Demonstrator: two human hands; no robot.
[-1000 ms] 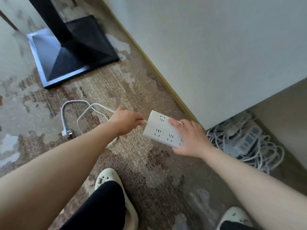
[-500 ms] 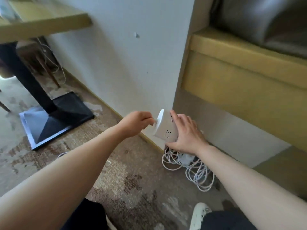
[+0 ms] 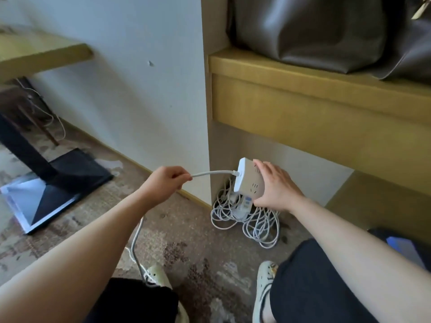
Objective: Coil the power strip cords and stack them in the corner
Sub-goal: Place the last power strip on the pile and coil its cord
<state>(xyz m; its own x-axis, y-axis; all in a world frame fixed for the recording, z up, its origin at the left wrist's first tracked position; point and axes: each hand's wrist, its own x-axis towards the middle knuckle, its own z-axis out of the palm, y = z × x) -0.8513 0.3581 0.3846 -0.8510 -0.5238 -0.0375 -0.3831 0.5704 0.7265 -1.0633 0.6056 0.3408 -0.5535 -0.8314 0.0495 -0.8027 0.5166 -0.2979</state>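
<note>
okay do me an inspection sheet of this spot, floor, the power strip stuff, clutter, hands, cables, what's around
Surface: worn patterned carpet.
Job's things: white power strip held upright above a pile of strips and cords in the corner.
Clutter: grey bag on the wooden shelf.
Hands: left hand grips the cord; right hand holds the strip.
Cables: cord trails down under the left arm to the floor, uncoiled.
Surroundings: white wall, black table base, the person's shoes.

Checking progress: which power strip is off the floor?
The white power strip gripped in the right hand; the others lie in the cord pile below.
</note>
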